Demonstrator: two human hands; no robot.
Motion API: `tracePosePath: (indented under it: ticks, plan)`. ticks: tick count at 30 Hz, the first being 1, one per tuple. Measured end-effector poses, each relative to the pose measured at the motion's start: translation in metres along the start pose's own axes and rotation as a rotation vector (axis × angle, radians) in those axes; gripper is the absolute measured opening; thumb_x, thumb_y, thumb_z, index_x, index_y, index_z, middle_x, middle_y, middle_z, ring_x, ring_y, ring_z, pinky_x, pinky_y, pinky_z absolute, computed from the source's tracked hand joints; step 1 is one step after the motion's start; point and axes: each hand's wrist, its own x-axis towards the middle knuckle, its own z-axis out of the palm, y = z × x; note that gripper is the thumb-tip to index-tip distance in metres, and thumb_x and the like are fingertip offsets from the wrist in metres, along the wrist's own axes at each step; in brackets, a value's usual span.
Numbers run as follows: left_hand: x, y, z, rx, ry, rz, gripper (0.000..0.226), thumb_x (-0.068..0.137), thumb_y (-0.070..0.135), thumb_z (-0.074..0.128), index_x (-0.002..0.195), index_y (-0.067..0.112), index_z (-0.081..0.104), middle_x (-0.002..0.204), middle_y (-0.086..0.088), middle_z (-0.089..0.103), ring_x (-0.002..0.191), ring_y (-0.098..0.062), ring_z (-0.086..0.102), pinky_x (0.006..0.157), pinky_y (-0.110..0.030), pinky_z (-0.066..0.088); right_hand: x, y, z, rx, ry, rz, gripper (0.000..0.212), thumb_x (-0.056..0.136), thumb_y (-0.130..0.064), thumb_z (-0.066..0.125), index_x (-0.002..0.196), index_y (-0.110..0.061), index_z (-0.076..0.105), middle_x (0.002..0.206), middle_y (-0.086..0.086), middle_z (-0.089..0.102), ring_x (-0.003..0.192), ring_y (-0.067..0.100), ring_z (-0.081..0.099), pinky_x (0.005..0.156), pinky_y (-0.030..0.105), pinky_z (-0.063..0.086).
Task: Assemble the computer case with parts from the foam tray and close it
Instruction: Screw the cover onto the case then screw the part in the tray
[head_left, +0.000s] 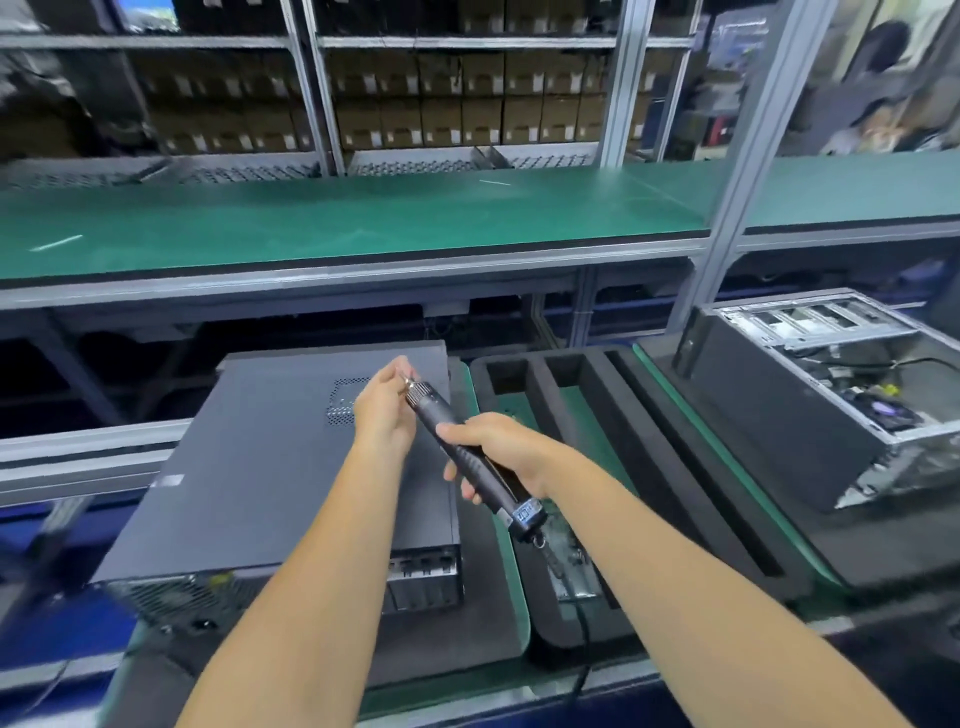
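Note:
A dark grey computer case (270, 467) lies on its side in front of me with its side panel on. My right hand (493, 447) grips the body of a black electric screwdriver (467, 457), which slants up to the left above the case. My left hand (384, 405) pinches a small metal piece at the screwdriver's tip, above the case's vent holes. A black foam tray (649, 467) with long slots lies just right of the case; its slots look mostly bare.
A second case (810, 395), open with its insides showing, sits at the right on a foam pad. A green-topped shelf (363, 228) runs across above the bench, held by aluminium posts (737, 171). The screwdriver's cable (582, 639) hangs down over the near edge.

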Motion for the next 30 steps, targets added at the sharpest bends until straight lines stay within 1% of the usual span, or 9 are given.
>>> tracePosePath:
  ticks: [3, 5, 8, 15, 17, 22, 24, 26, 30]
  plan:
    - [-0.017, 0.006, -0.023, -0.065, 0.057, 0.003, 0.019, 0.098, 0.002, 0.046, 0.089, 0.009, 0.061, 0.071, -0.001, 0.054, 0.060, -0.008, 0.052, 0.055, -0.016, 0.046, -0.005, 0.010, 0.025, 0.060, 0.030, 0.002, 0.029, 0.099, -0.035, 0.056, 0.096, -0.007, 0.050, 0.067, 0.006, 0.063, 0.047, 0.019, 0.059, 0.045, 0.025, 0.049]
    - [-0.030, 0.009, -0.040, -0.059, 0.060, 0.015, 0.018, 0.099, 0.005, 0.044, 0.093, 0.007, 0.061, 0.073, -0.002, 0.053, 0.060, -0.010, 0.050, 0.060, -0.019, 0.045, -0.011, 0.018, 0.040, 0.101, 0.027, 0.017, 0.030, 0.099, -0.036, 0.056, 0.093, -0.008, 0.048, 0.064, 0.005, 0.062, 0.046, 0.019, 0.058, 0.044, 0.025, 0.048]
    - [-0.047, 0.012, -0.065, 0.005, 0.072, -0.016, 0.015, 0.096, 0.004, 0.049, 0.096, 0.006, 0.064, 0.083, -0.002, 0.063, 0.070, -0.011, 0.060, 0.069, -0.021, 0.049, -0.018, 0.030, 0.065, 0.156, -0.016, 0.028, 0.030, 0.099, -0.035, 0.056, 0.092, -0.008, 0.046, 0.062, 0.006, 0.061, 0.045, 0.020, 0.057, 0.044, 0.025, 0.048]
    - [-0.070, 0.020, -0.106, -0.086, 0.102, -0.056, 0.014, 0.090, 0.001, 0.057, 0.103, 0.000, 0.062, 0.086, -0.008, 0.063, 0.077, -0.015, 0.061, 0.071, -0.024, 0.052, -0.037, 0.044, 0.124, 0.197, -0.010, 0.042, 0.026, 0.100, -0.034, 0.056, 0.097, -0.011, 0.044, 0.063, 0.006, 0.059, 0.045, 0.021, 0.056, 0.045, 0.026, 0.049]
    - [-0.071, 0.024, -0.113, -0.096, 0.072, -0.092, 0.010, 0.089, 0.002, 0.060, 0.098, -0.001, 0.062, 0.085, -0.008, 0.063, 0.075, -0.016, 0.061, 0.072, -0.025, 0.052, -0.041, 0.044, 0.137, 0.185, 0.025, 0.028, 0.024, 0.100, -0.035, 0.056, 0.097, -0.012, 0.046, 0.064, 0.005, 0.059, 0.046, 0.020, 0.056, 0.045, 0.026, 0.049]
    - [-0.077, 0.039, -0.140, -0.091, 0.000, -0.143, 0.006, 0.089, 0.003, 0.060, 0.095, 0.002, 0.062, 0.082, -0.006, 0.062, 0.074, -0.015, 0.060, 0.089, -0.033, 0.049, -0.050, 0.043, 0.177, 0.172, 0.091, 0.008, 0.019, 0.101, -0.034, 0.054, 0.098, -0.016, 0.049, 0.068, 0.008, 0.058, 0.046, 0.021, 0.056, 0.048, 0.027, 0.050]
    - [-0.083, 0.043, -0.150, -0.072, -0.018, -0.147, 0.005, 0.088, 0.005, 0.062, 0.093, 0.004, 0.061, 0.079, -0.004, 0.061, 0.071, -0.013, 0.060, 0.085, -0.032, 0.050, -0.056, 0.046, 0.193, 0.188, 0.105, 0.007, 0.018, 0.101, -0.033, 0.054, 0.097, -0.015, 0.050, 0.067, 0.007, 0.057, 0.045, 0.020, 0.055, 0.047, 0.027, 0.050]
    - [-0.090, 0.044, -0.156, -0.047, -0.033, -0.165, 0.004, 0.087, 0.005, 0.064, 0.091, 0.004, 0.063, 0.075, -0.004, 0.062, 0.066, -0.011, 0.060, 0.075, -0.026, 0.051, -0.062, 0.051, 0.207, 0.203, 0.127, 0.004, 0.018, 0.101, -0.032, 0.054, 0.096, -0.015, 0.049, 0.066, 0.008, 0.056, 0.046, 0.021, 0.055, 0.047, 0.028, 0.049]
    - [-0.105, 0.040, -0.154, -0.034, -0.069, -0.271, 0.002, 0.086, 0.004, 0.064, 0.085, 0.005, 0.063, 0.070, -0.004, 0.062, 0.065, -0.013, 0.059, 0.062, -0.024, 0.052, -0.079, 0.062, 0.215, 0.230, 0.194, -0.003, 0.017, 0.102, -0.030, 0.053, 0.097, -0.014, 0.049, 0.069, 0.010, 0.055, 0.047, 0.022, 0.054, 0.049, 0.030, 0.049]
